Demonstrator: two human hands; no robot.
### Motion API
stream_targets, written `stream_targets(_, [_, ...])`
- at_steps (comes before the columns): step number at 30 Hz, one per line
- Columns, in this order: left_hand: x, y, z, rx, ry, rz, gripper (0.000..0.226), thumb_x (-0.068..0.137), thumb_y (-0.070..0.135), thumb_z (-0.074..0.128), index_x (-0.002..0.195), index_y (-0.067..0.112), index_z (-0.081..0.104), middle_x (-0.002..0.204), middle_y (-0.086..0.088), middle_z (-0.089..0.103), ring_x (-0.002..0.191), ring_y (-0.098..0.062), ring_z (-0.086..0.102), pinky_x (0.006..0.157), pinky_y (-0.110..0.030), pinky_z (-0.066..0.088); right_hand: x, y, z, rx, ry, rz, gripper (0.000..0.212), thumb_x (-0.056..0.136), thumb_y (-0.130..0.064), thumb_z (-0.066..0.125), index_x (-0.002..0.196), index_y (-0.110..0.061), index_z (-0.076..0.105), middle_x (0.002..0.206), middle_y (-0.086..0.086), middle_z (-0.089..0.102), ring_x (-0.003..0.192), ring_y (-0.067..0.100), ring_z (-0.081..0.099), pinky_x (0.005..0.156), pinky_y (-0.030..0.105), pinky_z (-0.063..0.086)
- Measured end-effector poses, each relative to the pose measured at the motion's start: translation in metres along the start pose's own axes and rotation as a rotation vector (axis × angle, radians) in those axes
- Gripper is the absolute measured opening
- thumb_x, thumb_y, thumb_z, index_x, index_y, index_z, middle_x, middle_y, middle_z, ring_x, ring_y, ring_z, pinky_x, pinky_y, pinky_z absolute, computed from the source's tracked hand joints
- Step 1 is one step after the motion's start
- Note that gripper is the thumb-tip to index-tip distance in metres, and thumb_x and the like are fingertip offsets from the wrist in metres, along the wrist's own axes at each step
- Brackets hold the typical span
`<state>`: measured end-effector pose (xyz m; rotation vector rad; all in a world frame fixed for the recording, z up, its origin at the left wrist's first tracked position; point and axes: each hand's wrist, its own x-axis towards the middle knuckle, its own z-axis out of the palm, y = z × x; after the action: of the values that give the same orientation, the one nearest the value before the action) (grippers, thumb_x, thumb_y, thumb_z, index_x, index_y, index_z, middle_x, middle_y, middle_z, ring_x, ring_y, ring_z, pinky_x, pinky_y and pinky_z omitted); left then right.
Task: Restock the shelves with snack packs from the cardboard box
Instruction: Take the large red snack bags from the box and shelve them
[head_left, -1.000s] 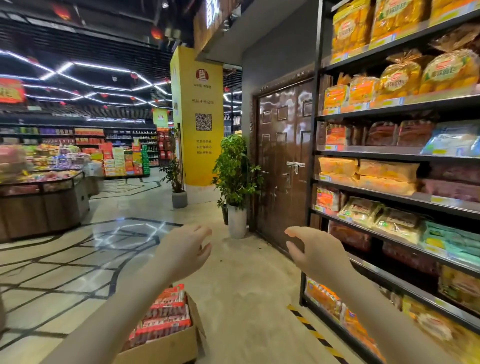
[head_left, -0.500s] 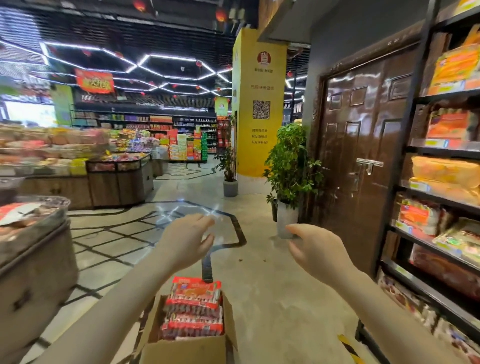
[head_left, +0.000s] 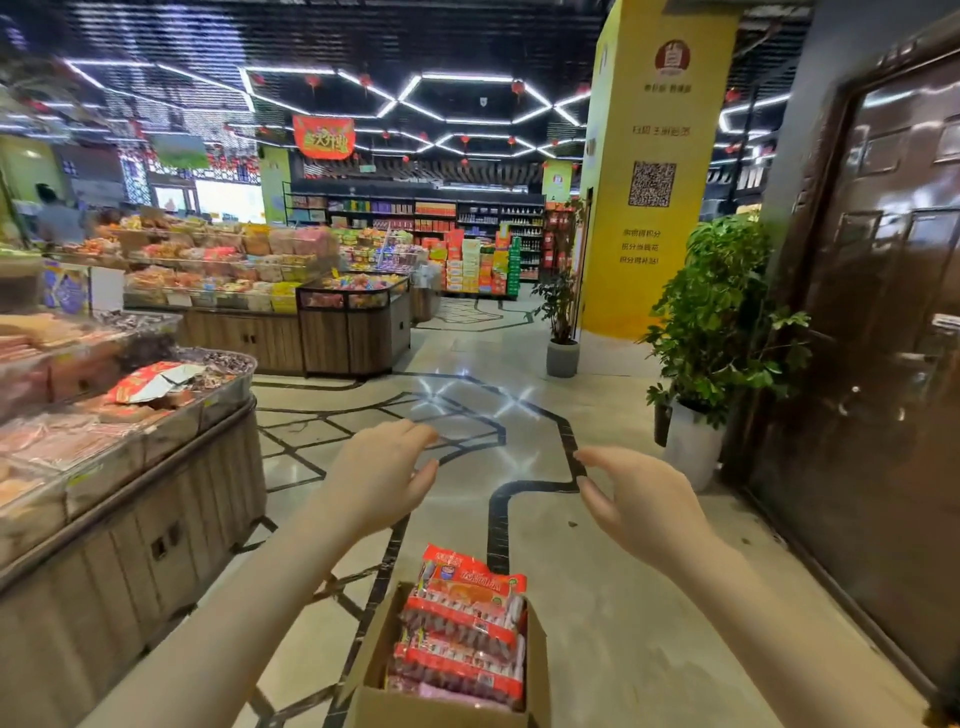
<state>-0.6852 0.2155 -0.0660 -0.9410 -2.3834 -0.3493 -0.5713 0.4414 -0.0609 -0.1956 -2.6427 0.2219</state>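
Red-and-white packs in brown box; yellow pillar with black QR square; pale floor with black lines; dark brown door; green plant in white pot.

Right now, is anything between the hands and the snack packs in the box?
Nothing visible. The left hand and right hand hover empty above the open cardboard box, with the snack packs exposed on top.

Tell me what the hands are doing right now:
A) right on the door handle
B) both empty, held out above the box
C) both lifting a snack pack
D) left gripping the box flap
B: the left hand and right hand hold nothing, fingers loosely spread, above the cardboard box with the red snack packs in it.
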Motion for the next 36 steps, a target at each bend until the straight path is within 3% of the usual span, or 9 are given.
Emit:
stream_targets(9, [0.103, -0.106, 0.06, 0.064, -0.019, 0.001, 0.033, 0.092, 0.035, 0.048, 0.12, 0.019, 0.056, 0.112, 0.001, 0.062, 0.102, -0.015, 0.058, 0.085, -0.029, 0.047, 0.136, 0.002, 0.084, 0.048, 0.01, 0.02, 0.041, 0.093, -0.03, 0.051, 0.133, -0.025, 0.051, 0.129, -0.008, 0.059, 0.118, 0.009, 0.055, 0.097, 0.026, 0.043])
stream_targets(19, [0.182, -0.171, 0.148, 0.039, -0.072, -0.014, 0.036, 0.093, 0.033, 0.049, 0.126, 0.019, 0.053, 0.119, 0.001, 0.061, 0.108, -0.014, 0.057, 0.087, -0.026, 0.045, 0.238, 0.041, 0.156, 0.019, -0.02, 0.042, 0.04, 0.092, -0.031, 0.052, 0.131, -0.024, 0.053, 0.127, -0.007, 0.061, 0.114, 0.01, 0.057, 0.092, 0.027, 0.047])
stream_targets(28, [0.27, -0.215, 0.248, 0.044, -0.116, -0.036, 0.032, 0.091, 0.029, 0.049, 0.119, 0.016, 0.057, 0.112, -0.003, 0.063, 0.1, -0.021, 0.059, 0.082, -0.034, 0.048, 0.343, 0.091, 0.232, 0.1, -0.032, 0.054, 0.04, 0.093, -0.026, 0.053, 0.132, -0.022, 0.052, 0.125, -0.006, 0.061, 0.112, 0.011, 0.059, 0.091, 0.026, 0.047])
stream_targets(33, [0.301, -0.234, 0.311, 0.014, -0.108, -0.062, 0.03, 0.088, 0.026, 0.055, 0.114, 0.011, 0.061, 0.106, -0.007, 0.065, 0.097, -0.024, 0.061, 0.081, -0.037, 0.051, 0.385, 0.114, 0.293, 0.171, 0.006, 0.066, 0.041, 0.09, -0.022, 0.057, 0.131, -0.02, 0.054, 0.116, -0.002, 0.067, 0.103, 0.016, 0.064, 0.084, 0.035, 0.052])
stream_targets(36, [0.308, -0.245, 0.348, 0.0, -0.149, -0.084, 0.035, 0.087, 0.03, 0.047, 0.111, 0.01, 0.061, 0.103, -0.007, 0.065, 0.094, -0.026, 0.061, 0.078, -0.04, 0.052, 0.401, 0.122, 0.335, 0.187, 0.015, 0.066, 0.041, 0.087, -0.017, 0.062, 0.127, -0.014, 0.057, 0.112, 0.003, 0.069, 0.1, 0.021, 0.066, 0.082, 0.036, 0.053])
